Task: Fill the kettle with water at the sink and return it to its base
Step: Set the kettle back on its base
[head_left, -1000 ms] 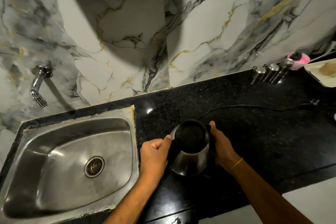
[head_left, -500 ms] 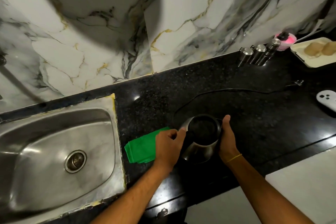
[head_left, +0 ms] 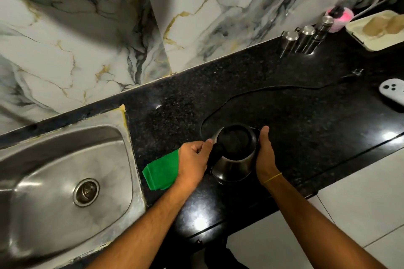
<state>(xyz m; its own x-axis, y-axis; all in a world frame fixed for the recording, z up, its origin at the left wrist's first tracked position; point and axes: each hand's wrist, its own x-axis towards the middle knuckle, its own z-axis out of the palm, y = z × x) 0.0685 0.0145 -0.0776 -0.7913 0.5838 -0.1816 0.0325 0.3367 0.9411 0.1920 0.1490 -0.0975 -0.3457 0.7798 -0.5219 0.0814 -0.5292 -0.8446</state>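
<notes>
A steel kettle (head_left: pixel 235 160) with a black lid and black handle stands on the black counter (head_left: pixel 295 129), right of the steel sink (head_left: pixel 32 159). My left hand (head_left: pixel 193 162) is closed around the kettle's handle on its left side. Flat against the kettle's right wall lies my right hand (head_left: pixel 264 155), thumb pointing up. A dark base shows under the kettle's bottom edge, and a black cord (head_left: pixel 262 89) runs from there toward the right. The tap is out of view.
A folded green cloth (head_left: pixel 160 170) lies between sink and kettle, partly under my left wrist. Steel canisters (head_left: pixel 303 39), a pink container (head_left: pixel 340 18) and a cream tray (head_left: pixel 376 30) stand at the back right. A white controller (head_left: pixel 393 93) lies at the right edge.
The view has swung right, so the tap left the frame and the green cloth and controller came into sight. Both hands stay on the kettle, which sits further right of the sink.
</notes>
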